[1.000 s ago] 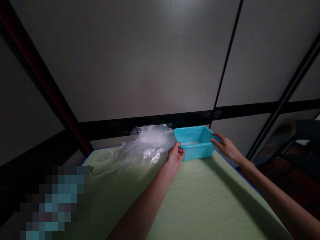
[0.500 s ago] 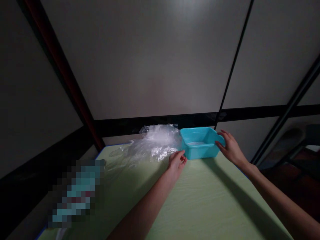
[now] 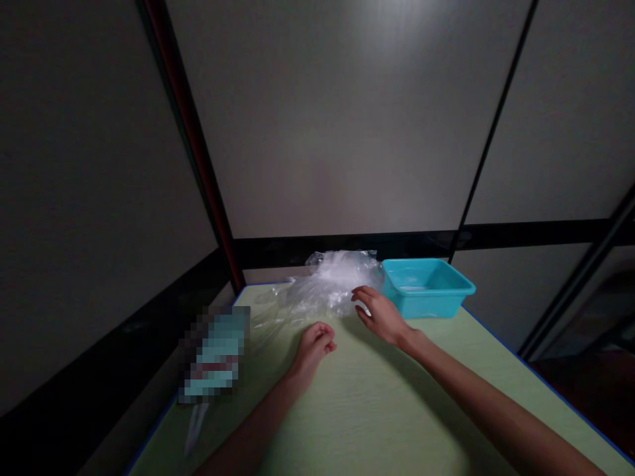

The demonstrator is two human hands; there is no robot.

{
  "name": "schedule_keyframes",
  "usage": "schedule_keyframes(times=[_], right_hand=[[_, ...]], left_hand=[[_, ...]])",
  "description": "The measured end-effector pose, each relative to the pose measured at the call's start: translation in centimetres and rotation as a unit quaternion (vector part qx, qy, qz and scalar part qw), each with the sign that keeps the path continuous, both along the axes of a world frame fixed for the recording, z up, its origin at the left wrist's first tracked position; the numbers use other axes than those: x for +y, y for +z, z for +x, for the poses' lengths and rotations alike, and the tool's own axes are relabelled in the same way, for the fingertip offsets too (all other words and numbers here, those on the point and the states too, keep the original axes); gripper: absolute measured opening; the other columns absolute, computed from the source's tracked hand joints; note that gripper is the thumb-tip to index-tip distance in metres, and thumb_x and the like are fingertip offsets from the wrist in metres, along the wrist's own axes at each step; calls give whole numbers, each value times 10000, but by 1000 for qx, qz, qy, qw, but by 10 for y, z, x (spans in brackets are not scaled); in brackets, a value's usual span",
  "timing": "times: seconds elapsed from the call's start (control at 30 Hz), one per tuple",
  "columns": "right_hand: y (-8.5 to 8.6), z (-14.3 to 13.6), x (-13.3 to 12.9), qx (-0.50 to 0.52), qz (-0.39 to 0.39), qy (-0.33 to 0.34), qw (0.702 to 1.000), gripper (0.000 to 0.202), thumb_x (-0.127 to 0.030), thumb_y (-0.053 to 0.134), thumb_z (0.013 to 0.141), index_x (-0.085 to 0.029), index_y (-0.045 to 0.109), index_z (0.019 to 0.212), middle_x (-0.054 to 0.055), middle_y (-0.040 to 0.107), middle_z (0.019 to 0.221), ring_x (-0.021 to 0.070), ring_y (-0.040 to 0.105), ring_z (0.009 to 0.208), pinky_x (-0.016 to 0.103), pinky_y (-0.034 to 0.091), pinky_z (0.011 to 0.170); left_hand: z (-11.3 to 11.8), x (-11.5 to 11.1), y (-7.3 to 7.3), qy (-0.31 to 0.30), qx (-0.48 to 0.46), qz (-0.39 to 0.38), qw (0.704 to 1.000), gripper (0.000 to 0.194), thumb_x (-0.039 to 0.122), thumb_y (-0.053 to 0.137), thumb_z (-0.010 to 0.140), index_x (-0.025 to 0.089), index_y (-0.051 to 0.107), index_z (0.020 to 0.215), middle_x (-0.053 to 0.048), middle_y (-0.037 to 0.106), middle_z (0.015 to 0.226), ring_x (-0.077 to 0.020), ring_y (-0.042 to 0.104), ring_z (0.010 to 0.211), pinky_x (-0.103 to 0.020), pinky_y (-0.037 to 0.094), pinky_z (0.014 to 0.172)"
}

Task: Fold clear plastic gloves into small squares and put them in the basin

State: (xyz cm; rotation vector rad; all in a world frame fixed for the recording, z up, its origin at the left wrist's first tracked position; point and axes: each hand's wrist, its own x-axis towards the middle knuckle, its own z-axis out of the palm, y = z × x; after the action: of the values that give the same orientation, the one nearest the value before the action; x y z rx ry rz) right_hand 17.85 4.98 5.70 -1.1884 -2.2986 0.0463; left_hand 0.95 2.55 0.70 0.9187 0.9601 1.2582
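Observation:
A turquoise plastic basket (image 3: 430, 304) stands upright near the back right of the light green table (image 3: 357, 410). Crumpled clear plastic bags (image 3: 327, 284) lie just left of it. My right hand (image 3: 380, 314) is in front of the basket's left end and beside the plastic, fingers apart and holding nothing. Lower and to the left, my left hand (image 3: 316, 340) is over the table in front of the plastic, its fingers curled inward; whether anything small is in them is hidden.
A pixelated, blurred teal item (image 3: 215, 357) lies at the table's left edge, with a pale strip below it. Behind the table rise grey panels (image 3: 322, 132) with a dark band. The table's blue-trimmed edge runs down the right.
My right hand has let go of the basket's right rim and moved left. My left hand has drawn back from the basket. The view has shifted, so the objects appear further right.

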Motion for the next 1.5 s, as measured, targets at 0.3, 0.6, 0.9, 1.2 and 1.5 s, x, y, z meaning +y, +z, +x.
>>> schedule_keyframes(times=[0.3, 0.6, 0.9, 1.2, 1.5], right_hand=[[-16, -73, 55, -57, -135, -99, 984, 450, -379, 355, 859, -173, 390, 1258, 185, 307, 1327, 318, 210, 1244, 516, 203, 940], [-23, -83, 49, -26, -138, -73, 987, 464, -357, 363, 855, -134, 369, 1262, 96, 318, 1348, 292, 180, 1261, 571, 133, 963], [-26, -47, -3, 117, -31, 18, 993, 389, -205, 410, 798, -141, 494, 1172, 89, 502, 1209, 194, 453, 1114, 355, 337, 955], [-30, -9, -37, 324, -35, -23, 945, 191, -248, 506, 765, -166, 593, 915, 73, 626, 903, 173, 606, 746, 319, 497, 687], [-31, 5, -40, 328, -1, -24, 944, 137, -276, 525, 761, -172, 571, 684, 56, 539, 801, 179, 529, 795, 295, 452, 649]], left_hand=[[-10, -4, -12, -17, 0, 29, 999, 125, 166, 617, 529, 148, 505, 582, 44, 489, 540, -76, 470, 495, -199, 381, 517], [-15, -2, -10, -1, -54, 5, 999, 172, 213, 620, 520, 149, 495, 619, 40, 472, 558, -72, 469, 513, -226, 408, 567], [-18, -1, -6, 100, 7, 66, 993, 207, 173, 573, 563, 173, 463, 738, 26, 499, 671, -99, 523, 610, -255, 433, 631], [-27, -11, -4, 256, 418, 326, 809, 481, 57, 569, 609, 231, 457, 1043, -42, 406, 1002, -189, 447, 942, -357, 379, 839], [-33, -5, -8, 227, 580, 343, 704, 516, 141, 606, 655, 223, 439, 1136, -94, 384, 1154, -266, 377, 1070, -435, 341, 875]])
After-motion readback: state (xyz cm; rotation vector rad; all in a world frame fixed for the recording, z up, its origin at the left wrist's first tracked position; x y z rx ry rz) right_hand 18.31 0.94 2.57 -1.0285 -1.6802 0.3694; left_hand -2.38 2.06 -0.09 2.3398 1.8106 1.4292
